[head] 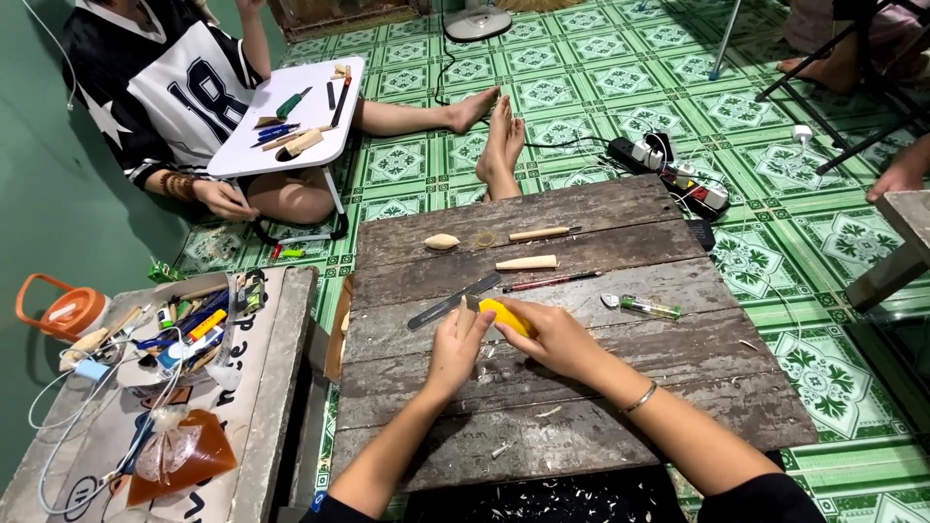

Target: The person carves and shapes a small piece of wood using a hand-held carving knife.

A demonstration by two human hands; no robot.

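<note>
A small pale wooden piece (469,312) stood near the middle of the weathered plank surface (581,407), pinched by the fingers of the left hand (455,347), which were closed round it. Just to its right, touching it, a yellow-handled tool (506,316) was gripped in the right hand (550,339), whose fingers were curled shut over the handle; a thin bangle (640,397) sat on that wrist. Pale shavings (548,413) lay scattered on the planks near the person. Just beyond the hands a flat metal file (453,300) lay slantwise, and farther still a tapered wooden blank (527,262), a red pencil (550,282), a wooden-handled carving tool (542,233) and an oval wooden piece (442,242). To the right lay a green lighter (650,308). Left of the surface, a lower bench held a box of pens and tools (189,329), a bag of brown liquid (179,455) and an orange-lidded container (68,310). At the far left another person sat on the green patterned floor tiles (581,77) behind a small white folding tray (291,116) carrying more tools, one hand (225,199) resting by the knee. A power strip (668,169) lay on the floor beyond the surface.
</note>
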